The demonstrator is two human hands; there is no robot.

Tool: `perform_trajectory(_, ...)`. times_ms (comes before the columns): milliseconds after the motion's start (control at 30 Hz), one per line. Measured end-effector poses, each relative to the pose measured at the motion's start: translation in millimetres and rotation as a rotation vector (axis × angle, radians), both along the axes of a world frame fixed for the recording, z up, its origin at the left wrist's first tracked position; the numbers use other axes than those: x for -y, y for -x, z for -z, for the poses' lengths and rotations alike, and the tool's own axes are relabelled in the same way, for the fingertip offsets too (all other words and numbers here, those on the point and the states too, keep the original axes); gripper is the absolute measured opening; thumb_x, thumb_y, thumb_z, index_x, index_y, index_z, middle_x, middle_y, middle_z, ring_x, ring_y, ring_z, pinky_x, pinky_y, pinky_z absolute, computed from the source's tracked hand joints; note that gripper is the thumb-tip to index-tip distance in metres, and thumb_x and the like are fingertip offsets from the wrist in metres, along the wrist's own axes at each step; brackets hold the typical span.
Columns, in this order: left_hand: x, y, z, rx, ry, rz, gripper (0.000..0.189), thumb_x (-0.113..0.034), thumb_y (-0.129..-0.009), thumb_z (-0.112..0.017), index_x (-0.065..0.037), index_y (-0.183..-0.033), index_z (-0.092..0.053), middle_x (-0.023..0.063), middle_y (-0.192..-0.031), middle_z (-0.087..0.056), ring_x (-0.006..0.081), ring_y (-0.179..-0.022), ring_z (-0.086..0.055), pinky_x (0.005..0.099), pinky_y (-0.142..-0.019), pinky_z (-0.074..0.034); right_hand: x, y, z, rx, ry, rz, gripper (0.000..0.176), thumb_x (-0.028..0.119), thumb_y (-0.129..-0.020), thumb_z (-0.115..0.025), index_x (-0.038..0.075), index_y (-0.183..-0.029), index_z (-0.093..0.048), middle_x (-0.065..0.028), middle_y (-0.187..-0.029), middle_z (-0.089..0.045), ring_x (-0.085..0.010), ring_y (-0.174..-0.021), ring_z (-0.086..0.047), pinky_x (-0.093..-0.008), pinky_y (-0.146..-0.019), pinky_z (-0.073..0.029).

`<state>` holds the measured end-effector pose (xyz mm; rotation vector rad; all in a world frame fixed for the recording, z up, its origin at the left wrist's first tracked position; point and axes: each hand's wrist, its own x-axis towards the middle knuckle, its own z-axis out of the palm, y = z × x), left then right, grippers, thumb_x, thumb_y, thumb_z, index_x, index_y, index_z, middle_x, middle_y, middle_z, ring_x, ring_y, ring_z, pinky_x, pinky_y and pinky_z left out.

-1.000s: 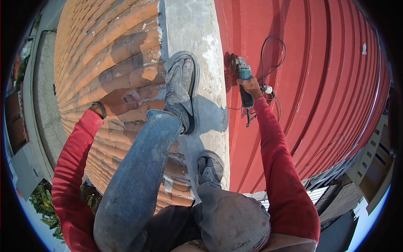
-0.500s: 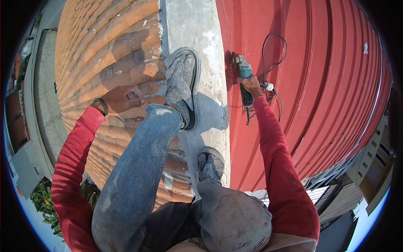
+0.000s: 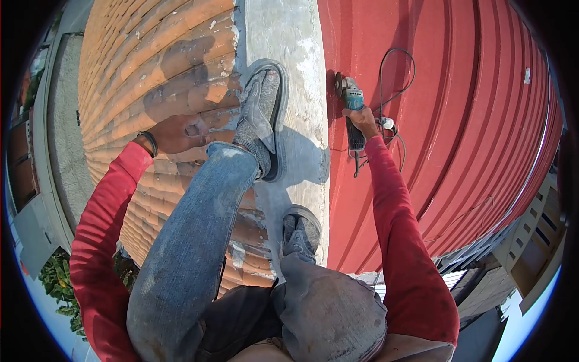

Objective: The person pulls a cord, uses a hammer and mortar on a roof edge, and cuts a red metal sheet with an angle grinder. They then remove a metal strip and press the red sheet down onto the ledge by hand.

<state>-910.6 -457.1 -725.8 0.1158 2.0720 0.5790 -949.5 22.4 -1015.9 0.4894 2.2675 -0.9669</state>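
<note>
My right hand [image 3: 363, 120] is wrapped around the body of a teal and black angle grinder [image 3: 354, 98], its head and disc pointing away from me. The grinder lies over the red metal roof [image 3: 434, 120], close beside the grey concrete ridge [image 3: 295, 90]. Over the orange roof tiles [image 3: 175, 84], my left hand [image 3: 175, 134] holds no tool; its fingers are bent, with a gap between thumb and fingers. A dark band circles that wrist. My left knee, in worn jeans, is just right of this hand.
Both my feet, in grey sandals [image 3: 265, 108], stand on the concrete ridge. A black cord [image 3: 414, 69] loops over the red roof to a white plug [image 3: 388, 123] beside the grinder. Raised seams run along the metal sheets. Beyond the tiles, a grey ledge [image 3: 63, 120] drops away at left.
The view has shifted slightly. My left hand is a little higher over the tiles. My right hand keeps its grip on the angle grinder, which stays almost in place.
</note>
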Motion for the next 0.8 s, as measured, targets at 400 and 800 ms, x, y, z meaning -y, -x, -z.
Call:
perform_trajectory(400, -7, 2, -1, -0.067, -0.046, 0.052, 0.027, -0.031, -0.091, -0.068, -0.006, -0.101, -0.064, 0.0081, -0.084, -0.069, 0.0198, -0.081, -0.067, 0.0340, -0.077, -0.050, -7, 0, 30, -0.027, 0.039, 0.032, 0.046, 0.034, -0.071, -0.080, -0.002, -0.098, -0.069, -0.0144, -0.089, -0.069, -0.0242, -0.081, -0.065, -0.0373, -0.074, -0.050)
perform_trajectory(800, -7, -4, -5, -0.047, 0.039, 0.055, 0.030, -0.030, -0.088, -0.069, -0.007, -0.105, -0.063, 0.0115, -0.086, -0.068, 0.0238, -0.083, -0.066, 0.0366, -0.076, -0.050, -11, -4, 46, 0.022, -0.002, 0.038, 0.068, 0.040, -0.064, -0.082, -0.006, -0.111, -0.063, -0.0240, -0.105, -0.069, -0.0350, -0.097, -0.068, -0.0402, -0.085, -0.051)
